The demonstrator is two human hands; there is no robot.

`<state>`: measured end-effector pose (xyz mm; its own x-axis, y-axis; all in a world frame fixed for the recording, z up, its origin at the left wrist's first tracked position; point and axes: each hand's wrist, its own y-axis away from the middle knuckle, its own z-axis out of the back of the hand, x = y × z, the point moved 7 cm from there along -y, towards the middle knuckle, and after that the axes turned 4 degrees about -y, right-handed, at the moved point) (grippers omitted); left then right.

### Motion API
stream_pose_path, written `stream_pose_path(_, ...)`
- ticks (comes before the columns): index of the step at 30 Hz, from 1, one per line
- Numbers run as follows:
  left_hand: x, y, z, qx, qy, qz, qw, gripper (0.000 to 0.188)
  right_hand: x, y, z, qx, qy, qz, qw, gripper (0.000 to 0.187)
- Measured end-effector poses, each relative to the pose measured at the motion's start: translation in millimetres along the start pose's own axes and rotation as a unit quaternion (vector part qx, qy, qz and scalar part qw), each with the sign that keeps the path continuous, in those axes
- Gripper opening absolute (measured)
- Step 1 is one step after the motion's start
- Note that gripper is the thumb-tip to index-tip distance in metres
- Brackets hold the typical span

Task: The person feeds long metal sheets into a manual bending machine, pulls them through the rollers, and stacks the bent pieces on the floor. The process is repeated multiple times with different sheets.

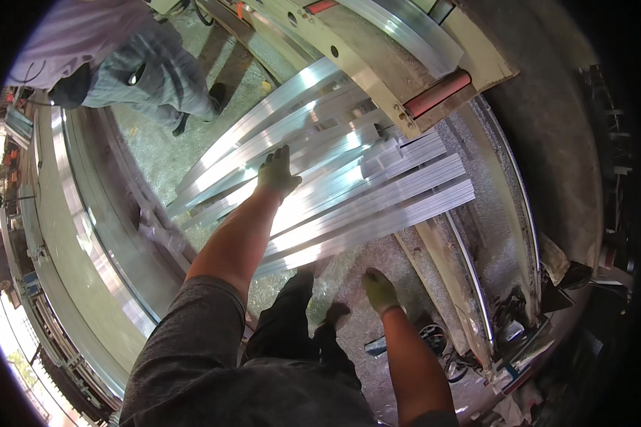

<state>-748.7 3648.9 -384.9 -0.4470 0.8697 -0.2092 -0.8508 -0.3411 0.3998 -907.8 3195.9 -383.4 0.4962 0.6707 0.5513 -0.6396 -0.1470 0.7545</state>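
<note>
Resting left hand [278, 173] on aluminium profiles [349, 192]

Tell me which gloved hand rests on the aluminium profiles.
The left hand lies flat on the aluminium profiles; the right hand hangs free below them.

A co-worker [114, 60] is cut off at the upper-left rim, upper body unseen. Near ends of the aluminium profiles [349, 192] blur in glare; the left hand [278, 173] covers part.
</note>
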Motion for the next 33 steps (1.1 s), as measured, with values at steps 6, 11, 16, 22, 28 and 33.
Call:
stream_pose_path(6,-16.0,-47.2,-26.8,0.073,0.098,-0.155,0.980,0.085,101.2,-84.9,-53.2,0.062,-0.074,0.021,0.995,0.066)
stream_pose_path(11,-21.4,-38.4,-24.8,0.162,-0.023,-0.136,0.977,0.052,75.7,-112.4,-61.2,0.016,-0.100,-0.005,0.995,0.068)
stream_pose_path(16,-55.8,-25.1,-14.9,0.160,-0.023,-0.144,0.976,0.036,27.3,-136.3,-69.7,0.010,-0.173,-0.057,0.983,0.075)
stream_pose_path(22,-50.1,-24.9,-29.6,0.264,0.085,-0.191,0.942,0.045,84.2,-177.3,-86.2,0.007,-0.262,0.130,0.956,0.072)
stream_pose_path(28,-38.6,-7.7,-37.1,0.207,0.130,-0.149,0.958,0.061,110.3,-161.8,-97.6,-0.048,-0.443,-0.063,0.893,0.041)
stream_pose_path(33,-39.3,38.3,-30.3,0.048,0.074,-0.175,0.981,0.075,124.1,-163.8,-98.4,-0.034,-0.450,-0.033,0.892,0.031)
